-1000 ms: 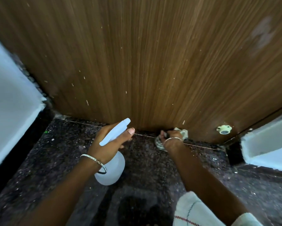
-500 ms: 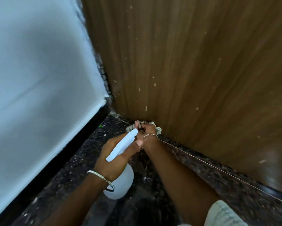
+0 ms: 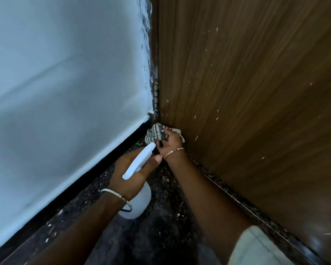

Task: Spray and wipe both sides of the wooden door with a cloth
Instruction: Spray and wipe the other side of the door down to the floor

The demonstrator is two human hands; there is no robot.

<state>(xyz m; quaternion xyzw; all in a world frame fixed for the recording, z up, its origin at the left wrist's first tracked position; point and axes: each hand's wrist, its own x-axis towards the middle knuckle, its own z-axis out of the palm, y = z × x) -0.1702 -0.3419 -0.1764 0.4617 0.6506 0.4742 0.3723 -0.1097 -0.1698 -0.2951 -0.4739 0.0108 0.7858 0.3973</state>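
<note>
Dark speckled floor [image 3: 166,241] at a corner.
Pale flecks [image 3: 50,225] lie scattered across its polished stone.

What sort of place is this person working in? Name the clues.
Probably an indoor doorway corner, perhaps in a home: a wooden door meets a white painted wall over a dark speckled stone floor.

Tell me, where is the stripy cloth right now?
In the head view, the stripy cloth is bunched in the right hand, low in the corner where the wooden door meets the white wall, just beyond the spray bottle.
</note>
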